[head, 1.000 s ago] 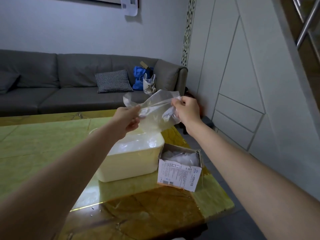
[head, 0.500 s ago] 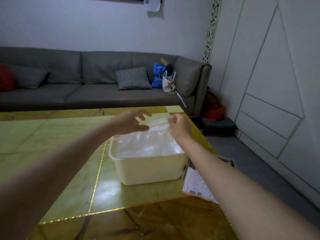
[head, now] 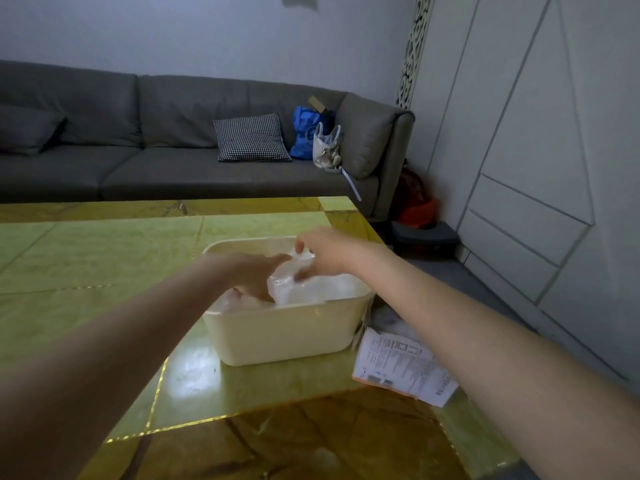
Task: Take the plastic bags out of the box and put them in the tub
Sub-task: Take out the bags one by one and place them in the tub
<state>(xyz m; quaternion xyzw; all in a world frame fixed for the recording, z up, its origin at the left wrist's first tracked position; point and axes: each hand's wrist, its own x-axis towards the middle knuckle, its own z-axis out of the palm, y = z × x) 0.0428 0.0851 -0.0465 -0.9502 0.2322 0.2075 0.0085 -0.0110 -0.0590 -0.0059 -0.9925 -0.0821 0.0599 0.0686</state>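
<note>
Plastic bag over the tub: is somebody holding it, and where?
Yes. The right hand pinches the clear plastic bag by its top edge, over the tub; the left hand presses flat beside it.

Both hands reach into the cream tub [head: 287, 336]: the left hand [head: 258, 275] presses flat on the plastic bags [head: 304, 289], the right hand [head: 323, 252] pinches one (clear, crumpled); the box [head: 398, 362] lies just beside the tub.

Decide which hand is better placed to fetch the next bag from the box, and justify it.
Right. The box lies on the tub's right side, directly under the right hand's forearm; the left hand would have to cross over the tub.
</note>
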